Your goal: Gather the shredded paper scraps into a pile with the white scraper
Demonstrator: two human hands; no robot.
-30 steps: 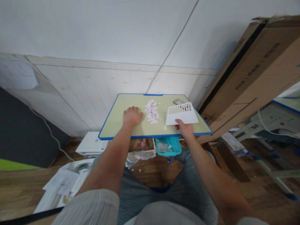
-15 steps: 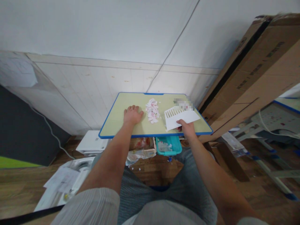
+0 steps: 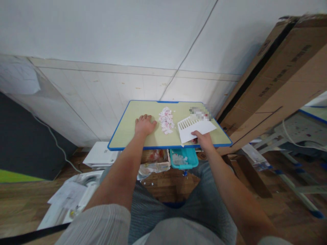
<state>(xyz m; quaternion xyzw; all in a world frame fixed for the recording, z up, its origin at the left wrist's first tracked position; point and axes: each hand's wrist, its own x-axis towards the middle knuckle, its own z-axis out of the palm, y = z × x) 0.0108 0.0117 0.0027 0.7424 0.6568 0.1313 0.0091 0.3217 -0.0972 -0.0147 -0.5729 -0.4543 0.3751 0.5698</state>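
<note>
My left hand [image 3: 145, 125] lies flat on the left part of the small table [image 3: 125, 131], fingers spread and holding nothing. Just right of it is a pile of small white and pink paper scraps [image 3: 166, 120]. My right hand [image 3: 202, 139] grips the lower edge of a white sheet of paper [image 3: 195, 130], thumb on top. A row of slots is cut along the sheet's far edge. Beyond the sheet, a pixelated item [image 3: 200, 113] sits at the far right corner; its kind cannot be made out.
Below the table's near edge are a teal bin [image 3: 184, 166] with pale scraps inside and a box [image 3: 167, 161] with a plastic liner. A tall cardboard box [image 3: 270, 78] stands at the right. A white appliance-like box [image 3: 100, 153] is on the left, and a wall rises behind.
My right hand has drawn the slotted sheet slightly left and toward me, so a corner now reaches the table's near edge. My left hand has stayed in place.
</note>
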